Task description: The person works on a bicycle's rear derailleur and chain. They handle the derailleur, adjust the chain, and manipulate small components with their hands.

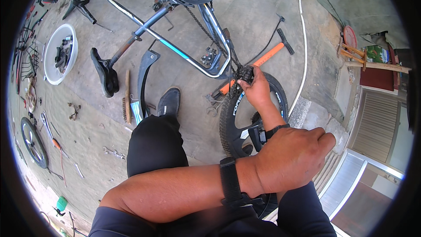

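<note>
In the head view my right hand (258,87) reaches forward with its fingers closed round a dark ribbed part (247,74). It looks like a stack of sprockets, at the rear end of the bike frame (175,52) beside the chain (196,22). Below that hand stands a black wheel (226,118) with a knobbly tyre. My left forearm crosses in front of me, and my left hand (298,158) is a fist above my right forearm. Its palm side is hidden, so I cannot make out what it holds, if anything. Black straps circle both wrists.
An orange-handled tool (269,55) with a black crossbar lies past the wheel. On the left are a white basin (73,57) of dark parts, a wire brush (127,92), spanners (113,152) and a small wheel (42,160). A pale hose (303,30) runs along the right.
</note>
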Demonstrator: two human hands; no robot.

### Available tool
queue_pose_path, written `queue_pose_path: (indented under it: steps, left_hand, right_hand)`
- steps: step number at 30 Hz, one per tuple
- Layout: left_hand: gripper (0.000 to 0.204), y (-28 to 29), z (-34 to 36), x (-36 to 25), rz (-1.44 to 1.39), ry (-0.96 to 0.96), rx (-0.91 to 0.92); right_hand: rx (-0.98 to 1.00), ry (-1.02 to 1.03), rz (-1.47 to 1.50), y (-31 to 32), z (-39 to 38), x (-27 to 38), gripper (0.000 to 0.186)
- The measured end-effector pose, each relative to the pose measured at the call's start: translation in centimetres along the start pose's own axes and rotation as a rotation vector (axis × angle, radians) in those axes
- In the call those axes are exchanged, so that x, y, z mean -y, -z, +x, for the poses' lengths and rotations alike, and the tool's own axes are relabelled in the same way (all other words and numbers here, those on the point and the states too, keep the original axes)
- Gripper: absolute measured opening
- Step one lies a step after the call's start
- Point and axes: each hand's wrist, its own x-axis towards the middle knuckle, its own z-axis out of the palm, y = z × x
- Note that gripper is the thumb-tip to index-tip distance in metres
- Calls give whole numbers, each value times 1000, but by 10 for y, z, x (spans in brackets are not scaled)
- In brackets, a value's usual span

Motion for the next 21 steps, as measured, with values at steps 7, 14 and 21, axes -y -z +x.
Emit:
queue_pose_path:
  steps: [7,14,21]
  left_hand:
    - [14,0,1,-1,9,10,15]
    - [16,-2,2,1,9,0,15]
    - [20,-5,0,4,15,14,21]
  right_hand:
    - [50,17,-89,11,4,2,52]
    - [-19,-72,152,37,-1,-8,49]
    - [-144,-76,551,72,10,-22,45]
